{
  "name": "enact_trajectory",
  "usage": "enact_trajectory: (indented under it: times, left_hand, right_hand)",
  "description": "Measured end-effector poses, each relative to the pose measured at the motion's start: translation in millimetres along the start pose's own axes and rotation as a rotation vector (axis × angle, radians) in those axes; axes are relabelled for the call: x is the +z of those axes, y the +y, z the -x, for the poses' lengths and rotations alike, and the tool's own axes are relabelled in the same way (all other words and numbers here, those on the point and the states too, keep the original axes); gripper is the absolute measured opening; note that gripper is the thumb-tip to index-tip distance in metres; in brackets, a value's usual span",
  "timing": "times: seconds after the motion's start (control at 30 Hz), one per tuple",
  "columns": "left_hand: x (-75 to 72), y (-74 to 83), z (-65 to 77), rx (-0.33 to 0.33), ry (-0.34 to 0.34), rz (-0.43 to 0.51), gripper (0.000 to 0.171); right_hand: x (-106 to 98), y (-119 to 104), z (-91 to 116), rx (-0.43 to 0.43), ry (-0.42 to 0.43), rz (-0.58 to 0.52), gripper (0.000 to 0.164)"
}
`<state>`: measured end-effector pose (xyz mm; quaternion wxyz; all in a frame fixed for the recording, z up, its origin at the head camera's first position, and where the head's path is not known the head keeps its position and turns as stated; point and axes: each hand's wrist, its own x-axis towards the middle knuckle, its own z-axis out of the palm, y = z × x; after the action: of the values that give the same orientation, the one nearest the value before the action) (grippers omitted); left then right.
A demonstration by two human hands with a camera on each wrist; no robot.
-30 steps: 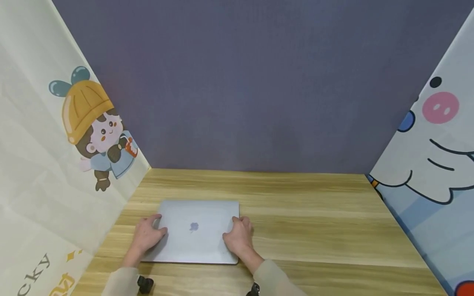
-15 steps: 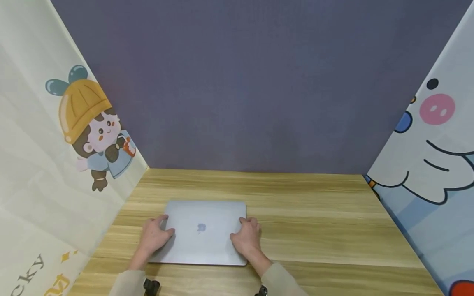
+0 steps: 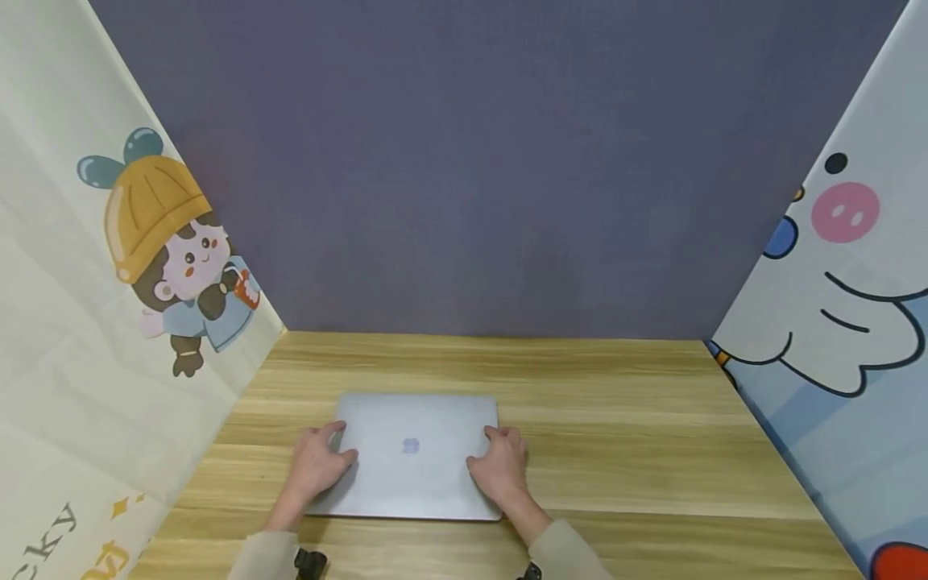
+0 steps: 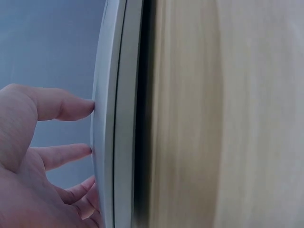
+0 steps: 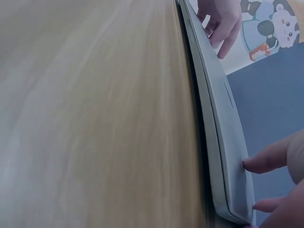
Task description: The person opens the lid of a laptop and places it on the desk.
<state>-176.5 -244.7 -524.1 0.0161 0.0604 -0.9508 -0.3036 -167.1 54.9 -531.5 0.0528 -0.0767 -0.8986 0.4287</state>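
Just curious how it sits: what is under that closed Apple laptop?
Wood-grain tabletop surrounds the Apple laptop; a dark strip shows beneath its near edge. Anything farther under is hidden.

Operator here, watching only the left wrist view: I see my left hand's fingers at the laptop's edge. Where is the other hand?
Observer: The right hand is at the right side of the laptop, across from the left hand.
Operator: Any mark on top of it?
Observer: Yes, a dark logo near the middle, so the outer face is up.
Operator: On which side of it does more of the table show?
Observer: The right; in the head view, the strip to its left is clearly narrower.
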Motion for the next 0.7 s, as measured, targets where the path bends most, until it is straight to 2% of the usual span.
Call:
enact_trajectory:
  times: [0.23,0.4,0.7]
  left_hand:
    - [10.2,11.8,1.5,0.023,0.024,0.003,0.059]
    - [14.4,21.1,3.8,0.038,0.027,0.013,0.059]
    - [21.0,33.2,8.4,0.037,0.027,0.023,0.055]
  right_hand:
    - [-10,14,-3,-0.022,0.012,0.007,0.061]
    - [-19,19,-3,-0.004,0.005,0.007,0.060]
    - [-28,28,-5,-0.014,0.040,0.015,0.054]
